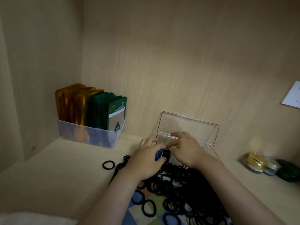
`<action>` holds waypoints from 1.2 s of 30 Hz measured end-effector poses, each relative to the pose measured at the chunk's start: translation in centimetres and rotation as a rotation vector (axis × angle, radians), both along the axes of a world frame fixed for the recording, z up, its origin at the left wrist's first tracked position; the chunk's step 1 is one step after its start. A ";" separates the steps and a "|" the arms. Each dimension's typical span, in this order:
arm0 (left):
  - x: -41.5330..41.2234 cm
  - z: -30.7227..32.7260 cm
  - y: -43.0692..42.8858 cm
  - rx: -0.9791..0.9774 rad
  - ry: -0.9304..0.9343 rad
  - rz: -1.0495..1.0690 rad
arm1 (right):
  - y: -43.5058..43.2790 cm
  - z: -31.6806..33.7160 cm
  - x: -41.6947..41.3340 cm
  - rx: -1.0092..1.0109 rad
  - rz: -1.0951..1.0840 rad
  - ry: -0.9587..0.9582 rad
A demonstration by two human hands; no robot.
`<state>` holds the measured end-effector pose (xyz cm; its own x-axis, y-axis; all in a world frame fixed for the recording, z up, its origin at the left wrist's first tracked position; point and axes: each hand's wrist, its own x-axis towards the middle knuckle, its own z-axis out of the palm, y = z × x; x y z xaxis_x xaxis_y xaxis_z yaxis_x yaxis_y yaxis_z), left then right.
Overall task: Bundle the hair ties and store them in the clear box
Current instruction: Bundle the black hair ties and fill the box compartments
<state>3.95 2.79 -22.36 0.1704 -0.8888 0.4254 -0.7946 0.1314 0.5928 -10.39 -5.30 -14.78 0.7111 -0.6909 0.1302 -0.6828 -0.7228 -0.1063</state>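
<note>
Figure: head view of a pale wooden shelf recess, hands at centre frame.

The left hand (146,159) curled its fingers and thumb round a small bundle of hair ties (166,154), black, with a blue piece showing against the palm. The grip was narrow and closed on the bundle. The right hand (186,150) lay just right of it, its thumb tip reaching to the bundle's top and its fingers stretched over the front edge of the clear box (211,151). Motion blur hid whether this hand pinched anything. The box stood right of centre against the back wall, its lid (186,125) raised upright behind the hands; the bundle sat at the box's left end, above the rim.

A large heap of loose black hair ties (181,184) filled the lower centre, spreading over a patterned cloth (141,207) at the bottom edge. 1 single tie (108,165) lay apart, left of the heap.

At left centre, a translucent bin (90,137) held upright orange sachets (73,103) and green sachets (112,109). At the right edge stood a gold-lidded jar (256,160) beside a dark green object (289,172), and a white card (292,95) hung on the wall above.
</note>
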 end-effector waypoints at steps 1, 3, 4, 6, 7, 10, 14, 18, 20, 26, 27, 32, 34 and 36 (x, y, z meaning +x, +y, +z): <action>0.0 0.0 0.0 0.001 -0.006 0.000 | 0.1 -0.2 0.0 0.022 0.009 0.031; 0.2 0.3 0.1 -0.012 -0.002 0.004 | 0.2 -0.6 0.0 0.087 0.022 0.096; 0.3 0.6 0.2 -0.026 0.009 0.013 | 0.1 -0.7 -0.2 0.108 0.029 0.102; 0.7 1.1 0.6 -0.049 0.002 0.044 | -0.2 -0.7 -0.7 0.106 0.052 0.036; 0.8 1.4 0.7 -0.058 -0.018 0.060 | -0.3 -0.8 -1.1 0.079 0.066 -0.028; 1.0 2.3 1.2 -0.049 -0.024 0.073 | -0.1 -0.8 -2.0 0.015 0.128 -0.266; 0.9 3.0 1.8 0.094 -0.066 0.062 | 1.5 -0.3 -2.8 -0.027 0.229 -0.176; 0.9 3.1 2.0 0.235 -0.132 0.018 | 1.9 -0.9 -3.3 -0.201 0.297 0.111; 0.9 3.1 2.0 0.285 -0.159 0.000 | 1.9 -1.7 -3.4 -0.236 0.296 0.196; 0.7 3.4 2.1 0.312 -0.174 0.017 | 1.5 -2.8 -2.8 -0.261 0.203 0.202; 0.5 3.5 2.1 0.285 -0.161 0.025 | 1.3 -2.6 -2.9 -0.232 0.204 0.168; 0.2 4.0 2.2 0.128 0.199 -0.041 | 1.3 -1.0 -3.9 0.207 0.195 -0.240; 0.1 4.1 2.2 0.126 0.378 -0.133 | 1.5 -0.5 -4.1 0.415 0.153 -0.405; -0.2 4.3 2.2 0.159 0.470 -0.175 | 1.7 -0.5 -4.1 0.568 0.131 -0.487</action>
